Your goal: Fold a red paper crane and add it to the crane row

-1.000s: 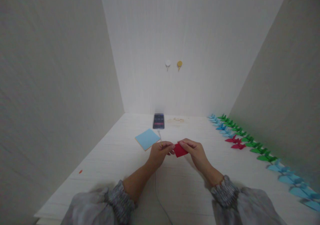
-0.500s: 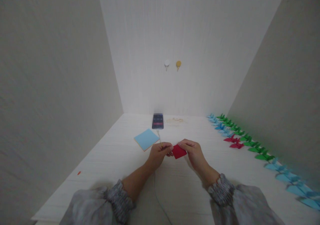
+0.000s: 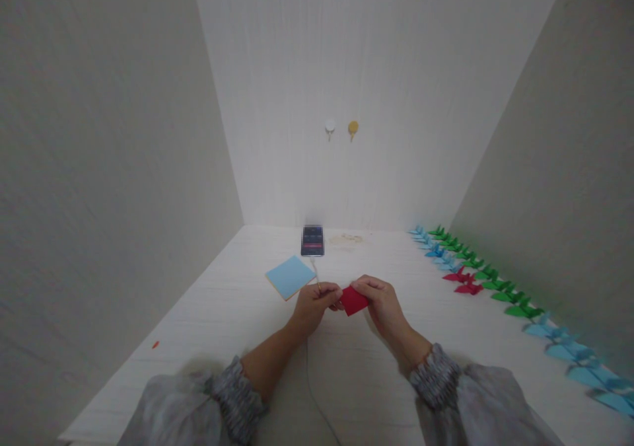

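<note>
A small folded square of red origami paper [image 3: 354,302] is held up over the white table between my two hands. My left hand [image 3: 315,306] pinches its left corner between thumb and fingers. On the upper right edge, my right hand [image 3: 382,298] grips it the same way, and its fingertips cover part of the paper. Just beyond my left hand lies a stack of light blue paper squares [image 3: 290,276].
A phone [image 3: 312,240] with a white cable [image 3: 310,380] lies near the back wall. Folded paper cranes in green [image 3: 505,294], blue [image 3: 569,350] and red [image 3: 468,288] line the right side. Two hooks [image 3: 353,127] hang on the wall. An orange scrap [image 3: 155,345] lies far left.
Both hands keep hold of the red paper in nearly the same place. The right hand's fingers have shifted slightly and cover a little more of the paper's right side.
</note>
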`<state>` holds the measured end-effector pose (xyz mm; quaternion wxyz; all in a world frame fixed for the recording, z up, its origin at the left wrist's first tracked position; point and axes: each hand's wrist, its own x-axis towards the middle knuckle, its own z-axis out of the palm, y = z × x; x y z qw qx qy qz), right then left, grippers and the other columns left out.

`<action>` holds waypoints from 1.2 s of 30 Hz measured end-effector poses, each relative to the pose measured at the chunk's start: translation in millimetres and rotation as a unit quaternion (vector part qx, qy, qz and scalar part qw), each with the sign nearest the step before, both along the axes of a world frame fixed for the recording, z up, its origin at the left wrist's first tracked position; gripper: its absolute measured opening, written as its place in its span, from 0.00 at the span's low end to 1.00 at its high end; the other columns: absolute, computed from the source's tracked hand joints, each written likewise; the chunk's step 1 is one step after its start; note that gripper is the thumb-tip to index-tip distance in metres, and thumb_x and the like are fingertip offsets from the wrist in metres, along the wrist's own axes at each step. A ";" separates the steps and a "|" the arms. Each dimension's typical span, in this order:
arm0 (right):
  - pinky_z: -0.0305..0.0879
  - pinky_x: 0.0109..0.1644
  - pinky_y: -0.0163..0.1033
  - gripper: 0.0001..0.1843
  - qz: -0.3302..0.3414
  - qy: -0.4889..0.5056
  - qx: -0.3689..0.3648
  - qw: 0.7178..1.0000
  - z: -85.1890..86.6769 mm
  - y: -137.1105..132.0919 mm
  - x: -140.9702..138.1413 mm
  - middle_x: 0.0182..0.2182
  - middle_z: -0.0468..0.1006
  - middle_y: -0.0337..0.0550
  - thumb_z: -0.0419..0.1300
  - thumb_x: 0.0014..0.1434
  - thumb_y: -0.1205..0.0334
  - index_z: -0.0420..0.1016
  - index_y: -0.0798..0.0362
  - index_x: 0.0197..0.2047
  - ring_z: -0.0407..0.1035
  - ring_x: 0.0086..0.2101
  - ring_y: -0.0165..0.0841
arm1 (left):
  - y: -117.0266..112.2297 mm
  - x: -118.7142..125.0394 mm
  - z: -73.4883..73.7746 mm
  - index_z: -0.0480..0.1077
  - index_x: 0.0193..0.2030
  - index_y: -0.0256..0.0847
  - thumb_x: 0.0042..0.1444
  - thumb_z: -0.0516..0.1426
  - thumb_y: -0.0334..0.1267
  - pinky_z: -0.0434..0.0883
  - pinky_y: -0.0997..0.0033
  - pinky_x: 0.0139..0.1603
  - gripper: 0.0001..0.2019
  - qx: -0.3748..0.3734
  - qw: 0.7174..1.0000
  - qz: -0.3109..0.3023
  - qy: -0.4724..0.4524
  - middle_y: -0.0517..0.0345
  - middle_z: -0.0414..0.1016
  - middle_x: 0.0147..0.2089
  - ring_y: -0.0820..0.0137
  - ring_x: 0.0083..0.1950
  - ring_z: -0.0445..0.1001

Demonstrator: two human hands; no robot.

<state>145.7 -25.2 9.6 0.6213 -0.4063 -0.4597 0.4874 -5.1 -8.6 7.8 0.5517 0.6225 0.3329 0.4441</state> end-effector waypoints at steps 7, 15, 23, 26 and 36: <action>0.50 0.21 0.31 0.09 0.017 -0.028 -0.031 0.999 -1.2 1.4 1.1 0.13 0.67 0.35 0.63 0.40 0.61 0.70 0.57 0.16 0.56 0.17 0.24 | 1.4 4.2 -6.3 0.68 0.25 0.34 0.40 0.58 0.42 0.58 0.79 0.19 0.11 -0.027 0.999 0.005 0.029 0.63 0.66 0.17 0.79 0.17 0.62; 0.55 0.26 0.33 0.13 0.036 -0.063 0.004 0.997 -2.7 0.5 -5.0 0.18 0.70 0.38 0.57 0.48 0.55 0.72 0.56 0.21 0.60 0.21 0.28 | 4.0 1.3 -1.1 0.70 0.23 0.34 0.42 0.57 0.43 0.54 0.79 0.19 0.11 -0.001 0.998 0.057 0.022 0.64 0.62 0.16 0.80 0.18 0.56; 0.57 0.30 0.34 0.09 0.021 -0.077 0.030 0.996 -3.8 2.5 2.5 0.21 0.71 0.39 0.57 0.48 0.59 0.73 0.55 0.24 0.61 0.24 0.29 | 5.6 3.2 -1.3 0.70 0.24 0.34 0.42 0.57 0.42 0.53 0.79 0.18 0.11 -0.022 0.996 0.090 -0.001 0.64 0.61 0.15 0.80 0.17 0.55; 0.56 0.29 0.33 0.09 0.007 -0.104 0.040 0.994 -2.1 1.5 2.9 0.20 0.70 0.38 0.56 0.48 0.60 0.72 0.56 0.22 0.61 0.23 0.28 | 6.7 4.1 -4.0 0.69 0.23 0.34 0.40 0.58 0.42 0.52 0.79 0.18 0.11 -0.040 0.997 0.059 0.004 0.64 0.61 0.15 0.81 0.16 0.55; 0.55 0.27 0.32 0.09 0.052 -0.145 0.019 0.988 -6.0 4.7 -1.0 0.18 0.69 0.37 0.55 0.47 0.61 0.72 0.56 0.21 0.60 0.21 0.27 | 8.9 3.8 -4.0 0.69 0.23 0.34 0.38 0.60 0.43 0.49 0.78 0.19 0.12 -0.068 0.995 0.062 -0.032 0.65 0.60 0.15 0.82 0.17 0.52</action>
